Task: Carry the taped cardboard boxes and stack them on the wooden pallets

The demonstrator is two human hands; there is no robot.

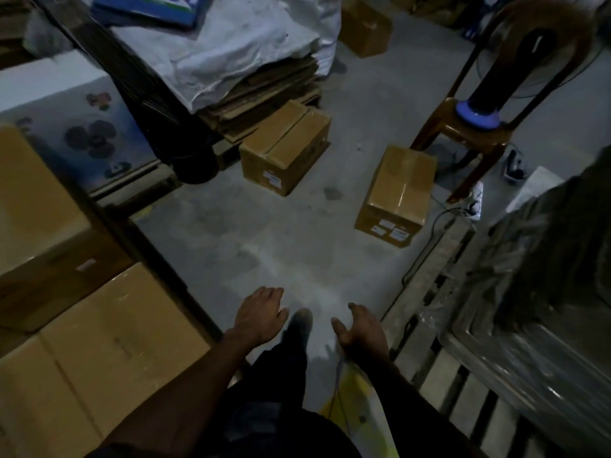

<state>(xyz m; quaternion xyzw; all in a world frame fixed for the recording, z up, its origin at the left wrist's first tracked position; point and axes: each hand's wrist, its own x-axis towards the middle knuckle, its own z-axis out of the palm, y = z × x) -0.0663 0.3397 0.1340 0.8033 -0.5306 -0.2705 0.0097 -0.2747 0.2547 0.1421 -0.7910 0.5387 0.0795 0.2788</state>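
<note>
Head | taped boxes closed (contents hidden) | hands empty

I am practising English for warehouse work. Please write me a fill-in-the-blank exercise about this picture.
1. Both the left hand and the right hand hold ____.
2. The two nearest sealed boxes stand on the concrete ____.
3. The fan stands on a brown ____.

Missing words: nothing; floor; chair

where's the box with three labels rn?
Head view, right of centre: box with three labels sits on the floor beside the wooden chair, right of another taped box.
</note>
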